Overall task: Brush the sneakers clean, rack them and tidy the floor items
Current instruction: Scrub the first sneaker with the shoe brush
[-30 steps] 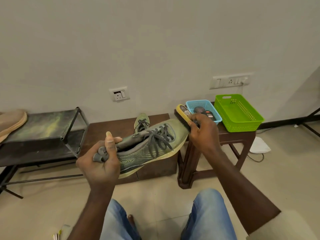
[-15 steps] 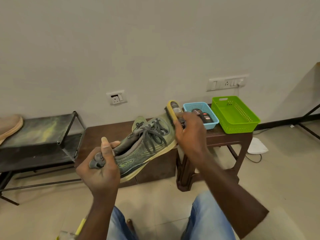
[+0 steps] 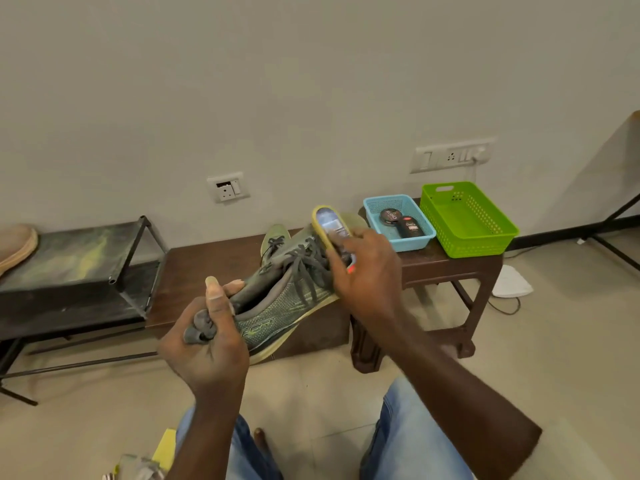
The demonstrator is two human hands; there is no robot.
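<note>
My left hand (image 3: 207,344) grips the heel of a grey-green sneaker (image 3: 277,306), held up in front of me with its toe pointing away to the right. My right hand (image 3: 367,271) holds a yellow-edged shoe brush (image 3: 329,225) over the laces near the toe. The second sneaker (image 3: 275,237) lies on the low brown bench (image 3: 207,268) behind, mostly hidden by the held one. A dark metal shoe rack (image 3: 69,271) stands at the left.
A brown stool (image 3: 450,271) at right carries a blue basket (image 3: 381,220) with a polish tin and bottle, and a green basket (image 3: 467,220). A tan shoe (image 3: 15,244) sits at the rack's left edge. Yellow and grey items (image 3: 149,462) lie on the floor by my knees.
My right hand has drawn the brush from the toe back toward the laces. The sneaker has tilted slightly, and the view has shifted a little to the left.
</note>
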